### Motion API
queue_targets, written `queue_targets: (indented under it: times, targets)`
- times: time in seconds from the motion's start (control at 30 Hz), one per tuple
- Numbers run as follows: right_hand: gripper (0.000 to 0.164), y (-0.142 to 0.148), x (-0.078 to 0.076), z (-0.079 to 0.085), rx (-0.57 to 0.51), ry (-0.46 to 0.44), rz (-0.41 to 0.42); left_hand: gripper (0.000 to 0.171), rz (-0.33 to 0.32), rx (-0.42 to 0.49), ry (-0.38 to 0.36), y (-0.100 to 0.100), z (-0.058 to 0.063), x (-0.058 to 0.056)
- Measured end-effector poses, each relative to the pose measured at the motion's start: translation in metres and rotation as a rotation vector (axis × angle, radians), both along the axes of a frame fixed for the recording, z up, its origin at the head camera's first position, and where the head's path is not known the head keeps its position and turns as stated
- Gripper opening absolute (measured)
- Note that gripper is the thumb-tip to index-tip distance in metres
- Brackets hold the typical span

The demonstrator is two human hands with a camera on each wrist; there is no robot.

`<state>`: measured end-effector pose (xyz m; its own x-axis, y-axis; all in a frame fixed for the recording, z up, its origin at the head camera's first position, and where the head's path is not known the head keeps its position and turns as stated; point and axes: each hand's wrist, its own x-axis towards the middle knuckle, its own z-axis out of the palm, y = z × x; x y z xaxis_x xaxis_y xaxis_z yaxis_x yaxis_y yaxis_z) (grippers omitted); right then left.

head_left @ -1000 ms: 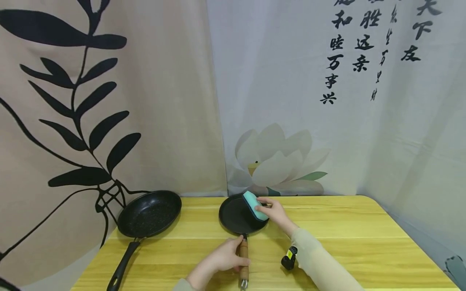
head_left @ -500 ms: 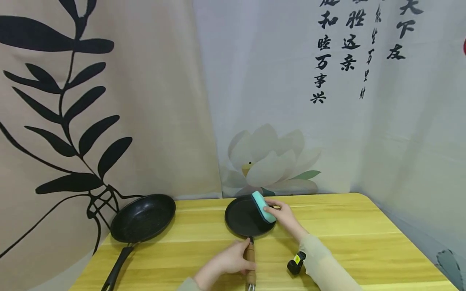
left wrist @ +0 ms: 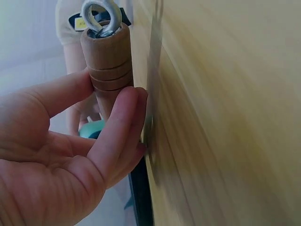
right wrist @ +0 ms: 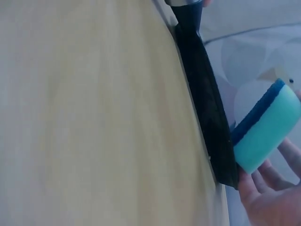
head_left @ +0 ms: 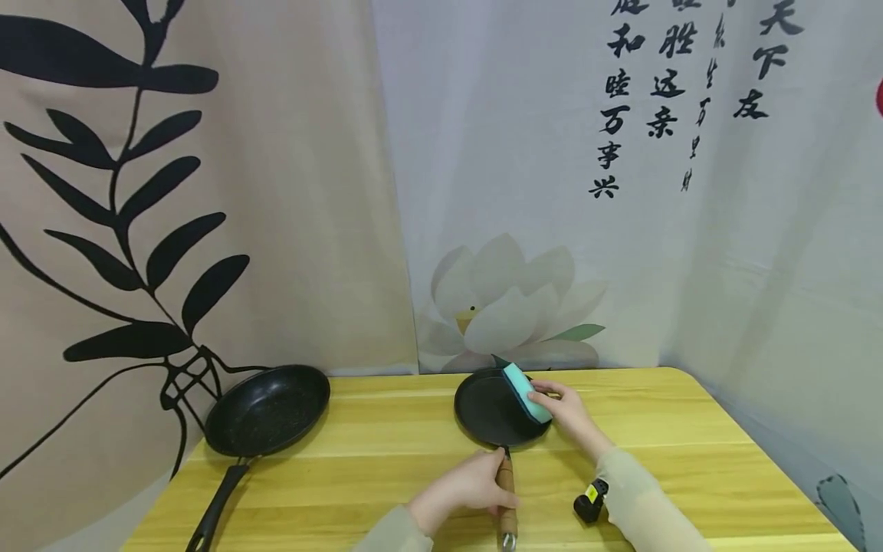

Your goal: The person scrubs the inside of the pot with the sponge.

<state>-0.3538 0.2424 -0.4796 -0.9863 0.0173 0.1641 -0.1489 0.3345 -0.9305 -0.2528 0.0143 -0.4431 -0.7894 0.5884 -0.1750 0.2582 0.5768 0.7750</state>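
A small flat black pan with a wooden handle lies on the table. My left hand grips that handle; in the left wrist view, thumb and fingers close round the wood below its metal ring. A turquoise sponge with a dark blue scouring side is pinched by my right hand over the pan's right part. In the right wrist view the sponge stands tilted, its lower end at the pan's rim, with the blue side facing the pan.
A larger black frying pan sits at the table's left, its handle pointing toward the front edge. A small black device with a yellow label is at my right wrist. Printed curtains hang behind the wooden table.
The small pan, both hands and the sponge have shifted right across the table relative to the larger pan. Both hands keep their holds. The head view has also turned slightly.
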Motion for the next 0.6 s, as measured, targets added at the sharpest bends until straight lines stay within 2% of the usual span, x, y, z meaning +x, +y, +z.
queue_targets:
  times: [0.27, 0.47, 0.6]
  targets:
    - [0.056, 0.035, 0.002, 0.003, -0.031, -0.076, -0.022, 0.083, 0.003, -0.098, 0.067, 0.035, 0.001, -0.004]
    - [0.061, 0.057, 0.005, 0.007, -0.021, -0.106, -0.016, 0.083, 0.025, -0.079, 0.031, 0.058, 0.000, -0.005]
    - [0.063, 0.067, 0.005, 0.009, -0.023, -0.116, -0.026, 0.081, 0.036, -0.132, 0.075, 0.071, 0.001, -0.004]
